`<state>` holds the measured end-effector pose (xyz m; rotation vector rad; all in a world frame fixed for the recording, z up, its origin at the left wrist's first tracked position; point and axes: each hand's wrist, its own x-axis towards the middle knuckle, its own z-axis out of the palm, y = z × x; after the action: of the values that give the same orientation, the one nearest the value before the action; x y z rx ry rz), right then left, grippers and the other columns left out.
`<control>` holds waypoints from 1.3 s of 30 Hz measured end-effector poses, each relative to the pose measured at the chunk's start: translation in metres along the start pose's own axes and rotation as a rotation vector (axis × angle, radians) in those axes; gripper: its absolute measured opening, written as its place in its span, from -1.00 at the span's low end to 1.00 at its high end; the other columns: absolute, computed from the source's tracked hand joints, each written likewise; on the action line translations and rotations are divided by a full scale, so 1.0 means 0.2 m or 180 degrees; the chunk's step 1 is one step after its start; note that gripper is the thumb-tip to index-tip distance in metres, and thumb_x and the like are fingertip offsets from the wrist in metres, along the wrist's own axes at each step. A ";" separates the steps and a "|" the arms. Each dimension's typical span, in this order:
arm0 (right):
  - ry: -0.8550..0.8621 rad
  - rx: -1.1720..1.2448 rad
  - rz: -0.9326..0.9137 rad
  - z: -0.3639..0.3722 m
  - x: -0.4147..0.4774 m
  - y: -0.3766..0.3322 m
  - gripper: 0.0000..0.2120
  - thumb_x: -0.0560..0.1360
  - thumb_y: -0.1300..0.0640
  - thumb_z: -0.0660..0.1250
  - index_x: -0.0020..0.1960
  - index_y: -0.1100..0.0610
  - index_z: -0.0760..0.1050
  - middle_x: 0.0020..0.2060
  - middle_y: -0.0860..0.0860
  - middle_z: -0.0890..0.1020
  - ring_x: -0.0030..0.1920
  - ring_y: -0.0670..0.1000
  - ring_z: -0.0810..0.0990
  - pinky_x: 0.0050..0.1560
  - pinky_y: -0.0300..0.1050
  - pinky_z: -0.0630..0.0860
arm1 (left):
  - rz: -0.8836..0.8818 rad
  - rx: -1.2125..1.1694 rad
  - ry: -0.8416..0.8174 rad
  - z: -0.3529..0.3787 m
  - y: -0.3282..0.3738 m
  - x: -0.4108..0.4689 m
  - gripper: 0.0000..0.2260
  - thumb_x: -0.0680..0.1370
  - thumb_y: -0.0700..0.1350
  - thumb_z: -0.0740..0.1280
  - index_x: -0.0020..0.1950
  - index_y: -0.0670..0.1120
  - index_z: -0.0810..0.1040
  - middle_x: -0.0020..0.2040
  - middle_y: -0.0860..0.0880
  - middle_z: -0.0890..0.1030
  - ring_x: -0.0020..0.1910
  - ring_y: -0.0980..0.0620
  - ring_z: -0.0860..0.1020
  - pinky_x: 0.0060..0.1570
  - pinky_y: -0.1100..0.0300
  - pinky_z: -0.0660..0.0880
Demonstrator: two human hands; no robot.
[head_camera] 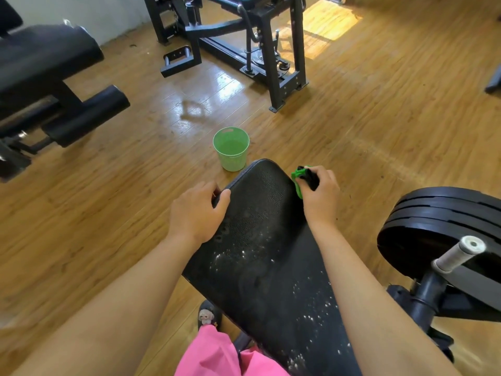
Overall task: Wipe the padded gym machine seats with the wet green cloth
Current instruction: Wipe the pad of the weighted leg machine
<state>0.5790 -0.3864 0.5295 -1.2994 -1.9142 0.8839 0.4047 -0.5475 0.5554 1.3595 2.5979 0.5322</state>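
Right grip point(320, 194) clamps green cloth point(297, 177) on seat point(260, 213) edge, left grip point(198, 210) clutches opposite edge; mid-wipe, next likely needs sweeping white specks point(233, 255) behind both grips.

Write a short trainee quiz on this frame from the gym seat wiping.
1. True or false: the left hand holds the green cloth.
2. The green bucket stands: A on the floor beyond the far end of the padded seat; B on that seat; C in the left hand.
3. Fill in: the right hand works at the seat's ___ edge.
Key: 1 false; 2 A; 3 right.
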 end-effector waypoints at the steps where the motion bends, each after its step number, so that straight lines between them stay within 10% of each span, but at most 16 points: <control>1: 0.0051 0.0024 0.0034 0.02 0.00 -0.02 -0.85 0.49 0.23 0.42 0.05 0.21 0.56 -0.05 0.02 0.49 -0.03 -0.03 0.48 -0.08 -0.55 0.28 | 0.0007 -0.0015 -0.0002 0.00 0.00 0.00 -0.66 0.60 0.18 0.06 -0.09 0.01 0.50 -0.20 0.09 0.52 -0.24 0.08 0.48 -0.32 0.15 0.44; 18: -0.1141 -0.0468 -0.0567 -0.13 -0.25 -0.17 -0.70 0.49 0.18 0.43 0.21 0.11 0.55 0.05 -0.05 0.59 0.10 -0.06 0.54 0.15 -0.13 0.48 | -0.0056 -0.0257 -0.0017 -0.02 0.01 0.00 -0.67 0.61 0.16 0.11 -0.17 -0.02 0.46 -0.24 0.04 0.49 -0.27 0.05 0.46 -0.31 0.12 0.44; 28: -0.0599 -0.0482 -0.0308 0.12 -0.12 -0.40 -0.79 0.57 0.13 0.32 0.18 0.15 0.53 0.04 0.05 0.54 0.05 0.01 0.51 0.00 -0.22 0.36 | -0.0891 -0.1117 0.0277 -0.01 -0.10 -0.29 -0.71 0.66 0.04 0.05 -0.15 -0.01 0.45 -0.20 0.05 0.47 -0.22 0.07 0.43 -0.31 0.19 0.30; 39: -0.1266 -0.0821 -0.1382 0.17 -0.40 -0.48 -0.70 0.51 0.22 0.38 0.24 0.12 0.53 0.10 0.00 0.59 0.15 -0.06 0.49 0.19 -0.26 0.40 | -0.1189 -0.1517 0.0508 0.02 -0.10 -0.36 -0.70 0.67 -0.01 0.01 -0.15 -0.07 0.41 -0.22 0.00 0.45 -0.28 0.02 0.42 -0.38 0.15 0.25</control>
<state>0.5259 -0.4944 0.5783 -0.8218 -2.5646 0.7215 0.4315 -0.6165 0.5425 0.6903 2.5164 1.1332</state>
